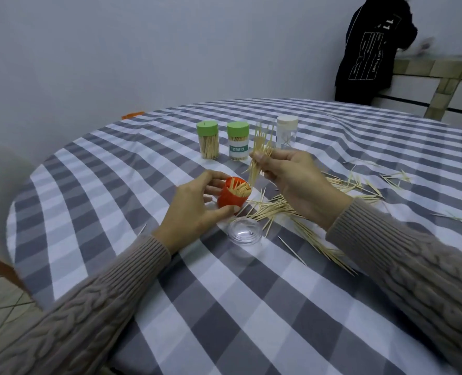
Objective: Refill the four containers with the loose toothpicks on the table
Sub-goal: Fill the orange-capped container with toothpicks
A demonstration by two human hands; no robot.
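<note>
Toothpicks lie loose across the checked tablecloth, heaped just right of the orange container and scattered farther right. We curl our left hand around that orange container, thumb near side and fingers behind; it leans toward the right and is already crowded with sticks. Our right hand pinches a bundle of toothpicks between thumb and fingers, its lower tips just above the container's mouth. A clear lid rests on the cloth in front of the container. Farther back stand two green-capped jars, both holding toothpicks, and a white-capped clear jar. Someone in dark clothing stands beyond the table.
</note>
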